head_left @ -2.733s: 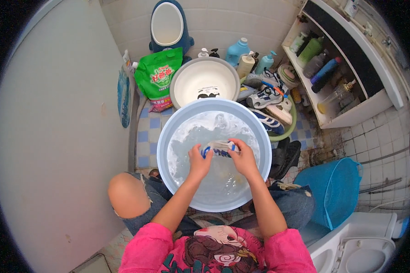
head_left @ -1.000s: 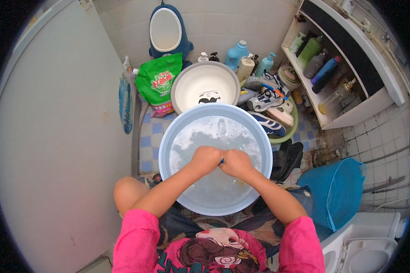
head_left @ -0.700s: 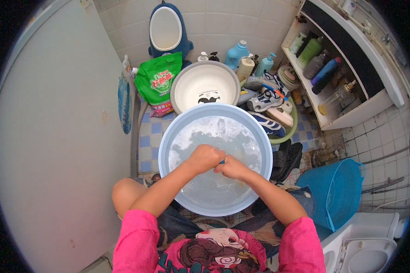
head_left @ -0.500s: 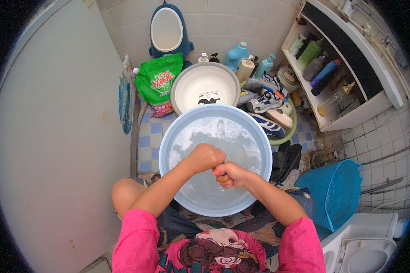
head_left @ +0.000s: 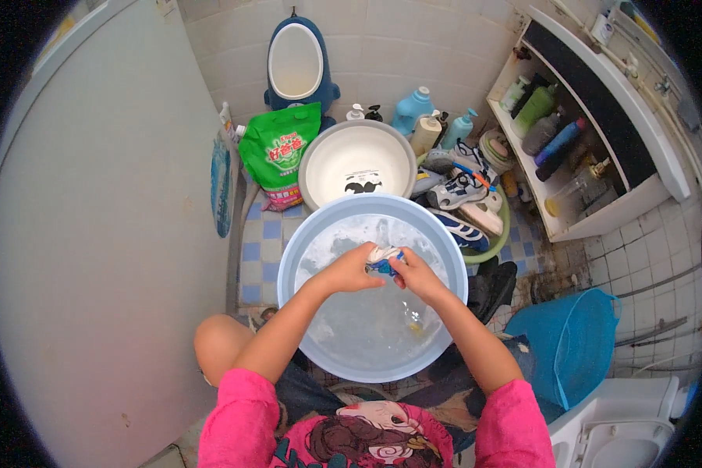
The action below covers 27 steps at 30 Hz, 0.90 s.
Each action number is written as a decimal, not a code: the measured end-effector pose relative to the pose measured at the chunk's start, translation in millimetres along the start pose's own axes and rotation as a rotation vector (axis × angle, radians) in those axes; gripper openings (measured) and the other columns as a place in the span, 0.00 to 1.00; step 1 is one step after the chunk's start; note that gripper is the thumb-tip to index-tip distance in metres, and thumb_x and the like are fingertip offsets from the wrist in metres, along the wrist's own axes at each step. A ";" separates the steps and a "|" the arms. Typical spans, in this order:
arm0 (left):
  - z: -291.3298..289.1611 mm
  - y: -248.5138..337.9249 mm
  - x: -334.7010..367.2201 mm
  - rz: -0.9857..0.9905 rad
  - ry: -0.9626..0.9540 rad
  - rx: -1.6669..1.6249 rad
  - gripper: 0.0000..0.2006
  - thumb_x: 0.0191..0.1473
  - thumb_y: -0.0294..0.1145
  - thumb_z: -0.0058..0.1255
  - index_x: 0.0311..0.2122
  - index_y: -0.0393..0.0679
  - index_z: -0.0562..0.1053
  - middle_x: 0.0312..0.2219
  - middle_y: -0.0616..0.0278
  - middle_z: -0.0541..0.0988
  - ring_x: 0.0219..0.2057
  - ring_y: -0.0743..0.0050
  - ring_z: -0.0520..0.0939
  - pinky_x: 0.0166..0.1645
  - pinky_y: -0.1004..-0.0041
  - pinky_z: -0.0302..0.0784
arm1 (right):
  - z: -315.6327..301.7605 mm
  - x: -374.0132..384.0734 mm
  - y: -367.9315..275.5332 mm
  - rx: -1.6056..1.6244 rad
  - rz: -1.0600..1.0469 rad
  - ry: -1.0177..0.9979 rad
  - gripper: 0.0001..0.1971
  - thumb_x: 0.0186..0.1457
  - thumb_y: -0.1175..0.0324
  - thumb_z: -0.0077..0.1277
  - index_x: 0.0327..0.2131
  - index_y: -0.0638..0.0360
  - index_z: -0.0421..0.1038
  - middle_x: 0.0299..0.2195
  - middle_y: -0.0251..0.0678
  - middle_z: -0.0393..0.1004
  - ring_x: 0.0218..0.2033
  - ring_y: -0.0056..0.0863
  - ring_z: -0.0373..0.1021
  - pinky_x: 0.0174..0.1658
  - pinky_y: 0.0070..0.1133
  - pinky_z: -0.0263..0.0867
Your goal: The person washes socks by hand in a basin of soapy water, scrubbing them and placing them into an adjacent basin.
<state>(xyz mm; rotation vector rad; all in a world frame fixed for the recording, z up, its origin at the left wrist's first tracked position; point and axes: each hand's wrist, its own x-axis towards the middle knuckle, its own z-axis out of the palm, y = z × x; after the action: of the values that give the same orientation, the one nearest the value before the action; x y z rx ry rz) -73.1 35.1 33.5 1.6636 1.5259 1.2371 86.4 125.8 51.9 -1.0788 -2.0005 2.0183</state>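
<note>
Over a light blue basin [head_left: 290, 269] of cloudy, sudsy water, both my hands hold one small bunched piece of wet cloth, white and blue [head_left: 384, 258]. My left hand [head_left: 349, 271] is closed on its left side, with the thumb below. Pinching the right side between thumb and fingers is my right hand [head_left: 418, 278]. The folds hide what kind of cloth it is. A yellowish patch [head_left: 415, 326] shows in the water below my right hand, too blurred to name.
Behind the basin stand an off-white washbowl [head_left: 351, 160], a green detergent bag [head_left: 281, 148] and several pump bottles. Shoes [head_left: 460, 191] fill a green tub at the right. A blue bucket [head_left: 561, 343] and a toilet [head_left: 616, 429] are near right. A pale door [head_left: 109, 234] bounds the left.
My two fists have loosened and moved slightly up and apart. The white and blue cloth now shows between my fingers. The whole view has shifted a little.
</note>
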 end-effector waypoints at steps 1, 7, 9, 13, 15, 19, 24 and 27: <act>-2.3 -0.3 1.2 -0.032 -0.088 0.061 0.17 0.39 0.35 0.55 0.36 0.39 0.67 0.23 0.59 0.72 0.22 0.71 0.73 0.25 0.73 0.68 | 0.1 0.1 -1.5 0.000 0.001 0.016 0.15 0.54 0.65 0.41 0.44 0.58 0.58 0.24 0.30 0.64 0.22 0.16 0.61 0.23 0.13 0.58; -14.6 14.1 9.6 -0.678 -0.246 -0.543 0.12 0.48 0.38 0.47 0.34 0.42 0.67 0.20 0.68 0.68 0.20 0.86 0.68 0.22 0.84 0.62 | 10.0 -18.4 -28.1 -0.705 -0.741 0.289 0.30 0.44 0.69 0.51 0.52 0.51 0.53 0.40 0.41 0.63 0.32 0.34 0.67 0.30 0.23 0.65; -15.1 27.5 10.1 -0.663 -0.306 -0.534 0.11 0.49 0.38 0.47 0.33 0.41 0.67 0.20 0.68 0.68 0.19 0.85 0.67 0.22 0.82 0.62 | 10.8 -20.2 -32.4 -0.744 -0.757 0.281 0.28 0.41 0.69 0.53 0.49 0.53 0.56 0.39 0.43 0.65 0.32 0.38 0.67 0.30 0.26 0.65; -2.7 35.2 10.3 -0.204 -0.252 -0.199 0.14 0.50 0.41 0.46 0.29 0.38 0.66 0.20 0.62 0.71 0.19 0.75 0.70 0.23 0.74 0.64 | 5.0 -19.7 -28.0 -0.889 -0.425 0.206 0.15 0.37 0.68 0.54 0.33 0.59 0.66 0.29 0.46 0.70 0.32 0.44 0.67 0.32 0.32 0.63; -0.6 41.6 8.2 -0.188 -0.209 -0.039 0.16 0.50 0.43 0.46 0.29 0.37 0.66 0.20 0.56 0.72 0.20 0.67 0.72 0.25 0.70 0.65 | 8.4 -22.5 -30.7 -0.913 -0.353 0.238 0.11 0.38 0.68 0.53 0.27 0.60 0.65 0.25 0.45 0.70 0.30 0.44 0.67 0.31 0.32 0.63; 4.7 48.9 4.5 -0.133 -0.079 0.289 0.19 0.48 0.47 0.46 0.28 0.36 0.65 0.19 0.43 0.71 0.23 0.47 0.73 0.27 0.62 0.66 | 6.7 -23.6 -23.6 -0.815 -0.363 0.239 0.08 0.39 0.67 0.51 0.21 0.62 0.67 0.19 0.44 0.70 0.25 0.42 0.68 0.29 0.31 0.62; 4.8 50.7 2.1 -0.080 -0.030 0.313 0.19 0.48 0.46 0.46 0.26 0.37 0.65 0.16 0.46 0.71 0.21 0.45 0.72 0.25 0.61 0.66 | 5.2 -22.3 -20.1 -0.363 -0.273 0.045 0.10 0.39 0.66 0.50 0.23 0.64 0.68 0.18 0.40 0.69 0.21 0.33 0.67 0.26 0.26 0.61; 4.1 53.6 0.7 -0.024 0.018 0.304 0.18 0.48 0.45 0.46 0.25 0.38 0.65 0.15 0.48 0.71 0.19 0.47 0.72 0.24 0.61 0.66 | 5.2 -23.2 -23.1 -0.209 -0.176 -0.028 0.08 0.39 0.68 0.49 0.22 0.63 0.68 0.15 0.34 0.67 0.18 0.24 0.63 0.23 0.21 0.58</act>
<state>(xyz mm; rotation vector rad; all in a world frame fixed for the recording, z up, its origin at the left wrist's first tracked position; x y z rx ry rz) -45.4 26.0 78.7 1.8188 1.8116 1.0494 91.7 112.1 81.6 -0.8756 -2.2724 1.7800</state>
